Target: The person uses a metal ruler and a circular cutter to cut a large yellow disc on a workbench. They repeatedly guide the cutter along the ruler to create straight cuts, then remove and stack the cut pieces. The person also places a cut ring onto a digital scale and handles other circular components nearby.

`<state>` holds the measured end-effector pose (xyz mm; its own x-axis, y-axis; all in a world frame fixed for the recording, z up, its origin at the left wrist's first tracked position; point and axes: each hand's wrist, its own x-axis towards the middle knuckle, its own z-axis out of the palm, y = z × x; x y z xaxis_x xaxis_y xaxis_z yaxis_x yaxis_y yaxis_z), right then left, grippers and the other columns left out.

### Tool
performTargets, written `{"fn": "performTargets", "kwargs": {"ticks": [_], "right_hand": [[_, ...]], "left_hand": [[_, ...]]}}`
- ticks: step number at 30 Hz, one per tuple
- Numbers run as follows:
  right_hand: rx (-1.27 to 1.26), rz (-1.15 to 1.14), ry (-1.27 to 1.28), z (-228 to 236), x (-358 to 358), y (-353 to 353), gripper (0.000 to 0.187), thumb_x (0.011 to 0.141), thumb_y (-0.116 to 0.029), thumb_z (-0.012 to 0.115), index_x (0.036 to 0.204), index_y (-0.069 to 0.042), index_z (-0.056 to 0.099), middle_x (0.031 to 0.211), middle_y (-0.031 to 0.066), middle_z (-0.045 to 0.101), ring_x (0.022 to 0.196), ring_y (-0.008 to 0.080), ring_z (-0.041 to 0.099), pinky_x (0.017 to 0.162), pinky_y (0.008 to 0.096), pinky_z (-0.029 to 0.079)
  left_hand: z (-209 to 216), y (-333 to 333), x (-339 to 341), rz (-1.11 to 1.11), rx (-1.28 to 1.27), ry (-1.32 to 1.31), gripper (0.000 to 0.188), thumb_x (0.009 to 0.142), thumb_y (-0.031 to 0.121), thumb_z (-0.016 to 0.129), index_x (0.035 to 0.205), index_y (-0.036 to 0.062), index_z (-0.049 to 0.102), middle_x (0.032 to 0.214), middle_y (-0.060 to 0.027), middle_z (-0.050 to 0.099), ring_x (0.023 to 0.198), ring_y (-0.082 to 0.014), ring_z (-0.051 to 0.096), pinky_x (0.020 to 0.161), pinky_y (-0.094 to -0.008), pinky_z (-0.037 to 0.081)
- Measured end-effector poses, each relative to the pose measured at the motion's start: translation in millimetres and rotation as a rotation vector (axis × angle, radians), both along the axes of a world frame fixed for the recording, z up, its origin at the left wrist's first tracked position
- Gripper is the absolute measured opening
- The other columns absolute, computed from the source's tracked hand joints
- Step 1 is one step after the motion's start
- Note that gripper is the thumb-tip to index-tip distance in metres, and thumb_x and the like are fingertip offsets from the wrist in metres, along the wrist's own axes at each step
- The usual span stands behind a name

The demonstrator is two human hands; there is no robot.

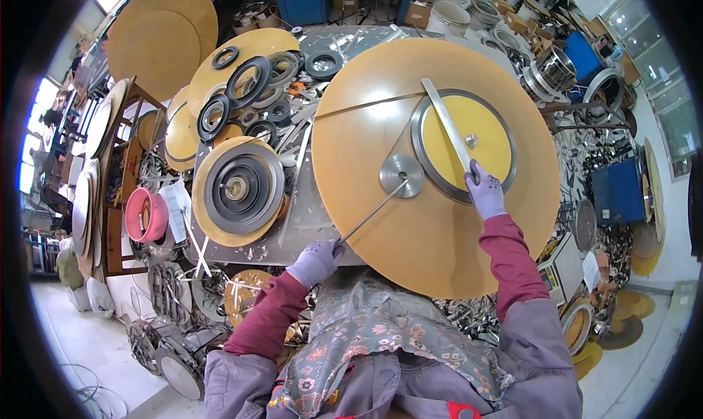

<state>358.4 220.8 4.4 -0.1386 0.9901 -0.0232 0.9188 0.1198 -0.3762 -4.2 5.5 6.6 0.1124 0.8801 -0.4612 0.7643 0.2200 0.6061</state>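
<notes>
A large tan disc point(366, 71) lies in front of me. On it sits a yellow round plate point(489, 122) inside a grey ring point(418, 144), with a small metal knob point(471, 140) on the plate. My right hand point(485, 192), in a light purple glove, grips the near end of a flat metal bar point(445, 122) that crosses the plate. My left hand point(315, 262), gloved alike, is closed on a thin metal rod point(372, 212). The rod's far end reaches the hole of a small grey metal disc point(391, 176). Thin dark lines, perhaps strip, run near the ring.
Left of the tan disc, a stack of grey rings point(220, 171) rests on a yellow plate. Black rings point(247, 82) and metal scraps lie farther back on the grey table point(304, 232). A pink basin point(146, 215) stands at the left. Metal scraps crowd the right side.
</notes>
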Motion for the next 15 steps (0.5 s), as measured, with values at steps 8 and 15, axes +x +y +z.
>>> {"fn": "performTargets", "kwargs": {"ticks": [8,15], "right_hand": [[0.054,0.017,-0.020,-11.5,2.8,4.1,0.046,0.089,-0.034,0.055,0.128,-0.009,0.053,0.107,0.0205,0.064,0.099,0.0360,0.061,0.086,0.0445,0.048],[0.046,0.023,-0.008,-10.0,0.7,5.0,0.046,0.089,-0.035,0.055,0.128,-0.010,0.053,0.102,0.0202,0.065,0.095,0.0364,0.062,0.084,0.0453,0.048]], "left_hand": [[-11.0,-7.7,8.0,-0.007,0.023,0.019,0.031,0.092,0.028,0.049,0.091,-0.0005,0.063,0.087,-0.0257,0.063,0.085,-0.0432,0.060,0.076,-0.0502,0.047],[-10.5,-3.7,3.2,0.065,0.028,0.041,0.030,0.093,0.029,0.049,0.093,0.0015,0.061,0.087,-0.0236,0.065,0.086,-0.0418,0.062,0.076,-0.0496,0.048]]}}
